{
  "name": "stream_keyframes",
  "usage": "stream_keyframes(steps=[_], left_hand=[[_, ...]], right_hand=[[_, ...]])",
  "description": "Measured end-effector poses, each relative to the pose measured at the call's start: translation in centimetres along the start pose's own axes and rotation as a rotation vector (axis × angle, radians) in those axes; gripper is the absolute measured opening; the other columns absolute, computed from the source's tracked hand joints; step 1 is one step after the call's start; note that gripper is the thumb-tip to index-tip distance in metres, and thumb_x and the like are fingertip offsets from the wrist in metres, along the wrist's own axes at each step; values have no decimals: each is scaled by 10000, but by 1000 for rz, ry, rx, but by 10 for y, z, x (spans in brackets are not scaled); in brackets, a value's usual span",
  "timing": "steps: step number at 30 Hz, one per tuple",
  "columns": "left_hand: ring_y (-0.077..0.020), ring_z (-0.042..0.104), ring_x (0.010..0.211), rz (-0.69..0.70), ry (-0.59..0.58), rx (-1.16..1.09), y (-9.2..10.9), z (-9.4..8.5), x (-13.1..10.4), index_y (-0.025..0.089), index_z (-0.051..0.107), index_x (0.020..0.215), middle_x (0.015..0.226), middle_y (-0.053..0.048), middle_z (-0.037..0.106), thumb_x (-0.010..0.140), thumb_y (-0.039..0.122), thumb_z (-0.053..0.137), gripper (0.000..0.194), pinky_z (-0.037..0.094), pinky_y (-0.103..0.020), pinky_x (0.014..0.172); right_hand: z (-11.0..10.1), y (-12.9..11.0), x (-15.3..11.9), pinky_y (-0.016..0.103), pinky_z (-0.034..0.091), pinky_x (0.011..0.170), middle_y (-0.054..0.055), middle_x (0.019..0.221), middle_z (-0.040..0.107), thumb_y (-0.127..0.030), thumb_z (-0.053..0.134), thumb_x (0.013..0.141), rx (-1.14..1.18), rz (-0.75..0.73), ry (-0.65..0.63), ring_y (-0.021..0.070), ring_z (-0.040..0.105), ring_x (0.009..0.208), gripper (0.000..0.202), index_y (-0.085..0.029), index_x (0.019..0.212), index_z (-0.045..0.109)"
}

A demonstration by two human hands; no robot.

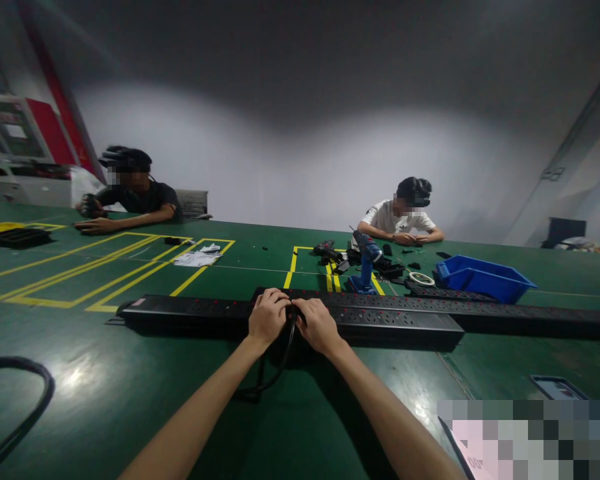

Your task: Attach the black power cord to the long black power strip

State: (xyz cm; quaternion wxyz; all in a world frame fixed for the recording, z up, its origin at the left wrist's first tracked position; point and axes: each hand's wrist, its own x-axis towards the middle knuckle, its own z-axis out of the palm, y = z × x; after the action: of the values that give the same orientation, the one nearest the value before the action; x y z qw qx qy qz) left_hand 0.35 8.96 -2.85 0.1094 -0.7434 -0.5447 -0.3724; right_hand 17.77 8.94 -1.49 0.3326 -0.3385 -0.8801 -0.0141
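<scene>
A long black power strip with rows of sockets lies across the green table in front of me. My left hand and my right hand meet over its middle, fingertips almost touching. Both hands are closed, with fingers bent round the end of a black cable. Whatever sits at that end is hidden by the fingers. From there the cable bends down over the strip's near side to the table. Another long black power strip lies just behind, running off to the right.
Beyond the strips stand a blue cordless drill and a blue bin, among small black parts. A thick black cable loops at left. White papers lie on the table. Two people sit across, one left, one right.
</scene>
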Motion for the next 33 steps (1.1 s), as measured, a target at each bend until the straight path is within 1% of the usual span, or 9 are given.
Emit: stream_keyframes(steps=[2,7,14,16,20,25,27,30,33], left_hand=[[-243,507,1153,0,-8,1,0,0,0,267,728,906,1075,-18,696,852,134,473,293,429,-425,964],[-242,492,1172,-16,-35,5,1,-2,1,258,726,913,1091,-10,692,861,142,471,285,413,-419,980],[-241,488,1177,-21,-33,-3,1,-2,0,262,728,920,1094,-18,689,870,142,462,295,407,-419,981],[-239,489,1172,-10,-31,-4,0,-2,0,261,725,921,1094,-17,688,870,145,467,287,408,-416,979],[-245,491,1162,12,-43,-11,-3,-2,0,252,718,922,1098,-18,686,870,158,477,264,412,-419,973],[-247,494,1158,3,-27,-28,-2,-3,-2,262,719,863,1071,-11,693,858,159,491,250,410,-425,975],[-244,500,1151,-17,-5,-33,1,-3,-2,265,718,830,1056,-13,696,844,139,492,259,413,-421,971],[-237,509,1136,-46,25,-43,4,-3,-1,266,712,789,1043,-14,694,824,115,491,270,422,-411,962],[-236,508,1131,-65,38,-47,7,-5,-1,267,706,786,1050,-16,684,815,108,490,269,426,-406,957]], right_hand=[[1,1,1,376,427,939,99,1126,641,-180,508,901,-2,8,3,234,555,1028,331,-169,1230,543],[3,4,2,366,455,898,88,1129,642,-195,538,892,11,107,-9,232,567,1001,344,-189,1236,541],[5,2,-3,424,418,958,115,1177,621,-148,464,903,-29,-102,66,241,559,1046,357,-160,1256,517],[5,2,-2,421,432,939,116,1166,623,-162,461,909,-9,-75,98,243,561,1045,353,-164,1258,513],[6,0,-2,395,461,883,105,1113,636,-220,476,921,69,55,177,240,573,1011,325,-180,1241,514],[3,-13,-13,414,421,908,101,1067,640,-255,538,883,86,-24,211,242,570,999,248,-183,1120,551],[0,-20,-19,424,386,946,92,1069,638,-238,535,875,69,-49,188,238,558,1027,218,-188,1086,558],[-6,-28,-27,432,336,995,81,1084,630,-214,524,853,33,-40,97,234,536,1054,223,-196,1070,568],[-14,-33,-35,451,261,1064,90,1187,592,-182,554,750,-4,-22,-9,257,476,1164,415,-193,1165,547]])
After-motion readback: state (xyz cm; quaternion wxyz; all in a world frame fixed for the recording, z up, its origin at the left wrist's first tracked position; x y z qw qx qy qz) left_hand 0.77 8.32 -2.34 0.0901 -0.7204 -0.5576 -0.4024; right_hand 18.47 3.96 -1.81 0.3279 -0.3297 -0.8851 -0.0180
